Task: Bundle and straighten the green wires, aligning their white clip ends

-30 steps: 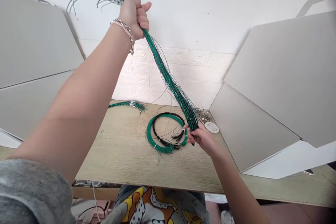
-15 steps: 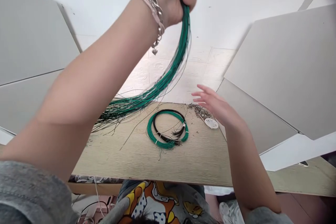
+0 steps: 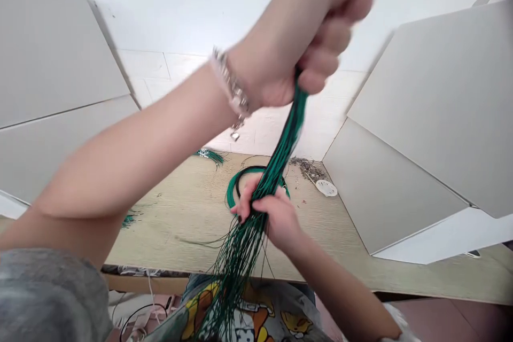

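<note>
My left hand (image 3: 298, 43) is raised high and clenched around the top of a bundle of green wires (image 3: 280, 157), with a bracelet on the wrist. The bundle hangs down toward me and its loose ends fan out over my lap. Lower down, my right hand (image 3: 270, 211) closes its fingers around the same bundle just above the wooden table (image 3: 180, 214). Behind my right hand, a coil of green and black wire (image 3: 236, 187) lies on the table, partly hidden.
Grey panels (image 3: 417, 117) stand at both sides of the table. A small white round object (image 3: 326, 187) and a heap of wire scraps (image 3: 306, 166) lie at the back right. A short green wire bunch (image 3: 210, 155) rests at the back, more green bits (image 3: 128, 219) at the left edge.
My left hand swung the bundle from the left over to the middle. My right hand, open in the air half a second ago, has come down and closed on the bundle.
</note>
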`<state>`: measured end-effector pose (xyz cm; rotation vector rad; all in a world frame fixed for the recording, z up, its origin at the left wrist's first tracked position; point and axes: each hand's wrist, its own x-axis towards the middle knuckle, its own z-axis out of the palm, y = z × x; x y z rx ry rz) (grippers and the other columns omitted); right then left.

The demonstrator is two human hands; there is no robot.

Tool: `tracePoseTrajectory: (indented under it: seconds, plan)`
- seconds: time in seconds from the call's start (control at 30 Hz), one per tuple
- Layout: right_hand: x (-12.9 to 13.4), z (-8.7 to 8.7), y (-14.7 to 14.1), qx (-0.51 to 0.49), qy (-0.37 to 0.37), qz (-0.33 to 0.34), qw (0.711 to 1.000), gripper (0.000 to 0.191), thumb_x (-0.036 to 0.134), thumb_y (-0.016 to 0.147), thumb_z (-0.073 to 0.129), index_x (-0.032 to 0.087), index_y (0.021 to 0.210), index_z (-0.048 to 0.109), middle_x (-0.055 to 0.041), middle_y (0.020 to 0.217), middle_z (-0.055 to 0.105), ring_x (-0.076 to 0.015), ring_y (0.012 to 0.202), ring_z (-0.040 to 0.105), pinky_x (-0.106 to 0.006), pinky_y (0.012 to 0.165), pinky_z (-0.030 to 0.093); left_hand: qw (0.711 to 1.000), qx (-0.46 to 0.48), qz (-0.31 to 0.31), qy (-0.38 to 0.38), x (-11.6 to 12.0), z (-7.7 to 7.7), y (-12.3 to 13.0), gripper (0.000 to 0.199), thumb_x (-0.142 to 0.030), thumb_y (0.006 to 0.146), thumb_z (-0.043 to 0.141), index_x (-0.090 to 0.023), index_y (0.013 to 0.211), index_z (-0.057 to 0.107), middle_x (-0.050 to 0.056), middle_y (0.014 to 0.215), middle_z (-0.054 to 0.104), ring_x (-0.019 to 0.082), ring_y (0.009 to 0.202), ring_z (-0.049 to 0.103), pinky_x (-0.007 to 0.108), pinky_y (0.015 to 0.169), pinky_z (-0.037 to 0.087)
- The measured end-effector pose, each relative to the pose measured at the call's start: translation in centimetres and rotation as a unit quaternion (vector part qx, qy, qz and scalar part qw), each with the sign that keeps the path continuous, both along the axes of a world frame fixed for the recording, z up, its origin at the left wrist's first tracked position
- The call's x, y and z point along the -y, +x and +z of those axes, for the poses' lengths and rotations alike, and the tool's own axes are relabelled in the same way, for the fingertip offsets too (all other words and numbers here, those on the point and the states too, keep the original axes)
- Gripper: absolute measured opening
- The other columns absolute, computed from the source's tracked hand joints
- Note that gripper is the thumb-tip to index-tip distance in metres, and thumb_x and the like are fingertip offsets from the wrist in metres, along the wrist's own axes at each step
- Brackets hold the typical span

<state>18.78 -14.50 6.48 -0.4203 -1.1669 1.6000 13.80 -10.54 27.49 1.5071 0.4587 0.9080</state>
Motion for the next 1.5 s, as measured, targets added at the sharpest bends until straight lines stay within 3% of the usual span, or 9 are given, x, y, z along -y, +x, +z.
tracePoseTrajectory:
  seconds: [0.27,0.4,0.57,0.73,0.87,1.0,1.1,1.3,1.5]
  plan:
    - [-0.2,-9.7,0.0,0.258,-0.224,0.103,0.934,0.039,0.010,0.049,0.042,0.021,0.084,0.055,0.0010,0.072,0.064,-0.0178,0.074,0.058,-0.031,0.069,0.041,0.981,0.003,0.009,-0.195,-7.1,-13.2,-3.5,0.034,-0.039,0.092,0.038,-0.018,0.065,0.040,-0.010,0.045,0.015,0.003,0.031,0.010,0.011,0.028,0.012]
    - [-2.7,-7.7,3.2,0.390,-0.031,0.239,0.889,0.019,0.016,0.065,0.051,0.021,0.079,0.062,0.0023,0.075,0.063,-0.0158,0.076,0.056,-0.028,0.072,0.041,0.974,0.043,0.005,-0.222,-9.2,-16.8,-3.3,0.033,-0.040,0.090,0.041,-0.018,0.065,0.040,-0.011,0.045,0.014,0.003,0.033,0.009,0.011,0.029,0.013]
    - [-5.5,-0.1,9.2,0.592,0.084,0.242,0.764,0.033,0.045,0.069,0.066,0.020,0.089,0.070,-0.0016,0.072,0.067,-0.0181,0.069,0.058,-0.028,0.064,0.041,0.970,0.034,-0.028,-0.239,-10.5,-19.7,-2.2,0.033,-0.042,0.087,0.046,-0.018,0.065,0.043,-0.010,0.045,0.016,0.003,0.034,0.011,0.011,0.030,0.014]
    - [-6.3,2.7,11.5,0.520,0.029,0.169,0.837,0.053,0.051,0.072,0.065,0.024,0.118,0.061,-0.0052,0.100,0.069,-0.0229,0.087,0.062,-0.033,0.076,0.045,0.969,0.066,-0.010,-0.238,-11.6,-17.9,-2.9,0.032,-0.040,0.088,0.045,-0.017,0.066,0.044,-0.011,0.044,0.016,0.003,0.032,0.010,0.011,0.029,0.012]
    - [-7.7,-1.8,5.7,0.357,0.000,0.028,0.934,0.083,0.051,0.061,0.075,0.025,0.133,0.042,-0.0086,0.128,0.053,-0.0251,0.116,0.049,-0.039,0.096,0.037,0.960,0.105,-0.001,-0.261,-12.2,-14.0,-3.9,0.033,-0.038,0.090,0.043,-0.017,0.064,0.040,-0.011,0.043,0.014,0.003,0.030,0.010,0.011,0.028,0.011]
    - [-7.6,-5.5,-2.1,0.149,-0.114,-0.007,0.982,0.059,0.053,0.055,0.077,0.020,0.099,0.056,-0.0048,0.087,0.067,-0.0201,0.083,0.062,-0.038,0.083,0.045,0.951,0.142,0.007,-0.276,-12.2,-11.0,-4.8,0.031,-0.037,0.088,0.047,-0.017,0.065,0.040,-0.012,0.044,0.013,0.002,0.029,0.011,0.011,0.028,0.010]
    - [-6.4,-5.8,-4.7,0.095,-0.166,0.047,0.980,0.044,0.059,0.061,0.070,0.020,0.066,0.049,0.0065,0.043,0.048,-0.0139,0.050,0.056,-0.036,0.072,0.048,0.952,0.160,0.010,-0.263,-11.8,-9.2,-6.0,0.031,-0.036,0.090,0.045,-0.017,0.066,0.040,-0.012,0.044,0.013,0.002,0.027,0.013,0.010,0.030,0.009]
    - [-1.6,-6.1,-1.8,0.179,-0.191,0.045,0.964,0.046,0.061,0.068,0.062,0.021,0.061,0.040,0.0126,0.034,0.031,-0.0070,0.032,0.035,-0.032,0.061,0.047,0.964,0.156,-0.016,-0.214,-9.8,-6.4,-8.3,0.036,-0.039,0.095,0.032,-0.017,0.068,0.041,-0.010,0.046,0.010,0.001,0.027,0.016,0.009,0.034,0.012]
    - [6.3,-9.8,5.9,0.460,-0.231,-0.070,0.854,0.044,0.064,0.073,0.051,0.021,0.066,0.047,0.0032,0.050,0.048,-0.0122,0.045,0.044,-0.026,0.049,0.038,0.957,0.119,-0.144,-0.221,-5.2,-9.7,-4.8,0.035,-0.043,0.092,0.037,-0.018,0.067,0.040,-0.010,0.045,0.012,0.003,0.030,0.013,0.012,0.034,0.013]
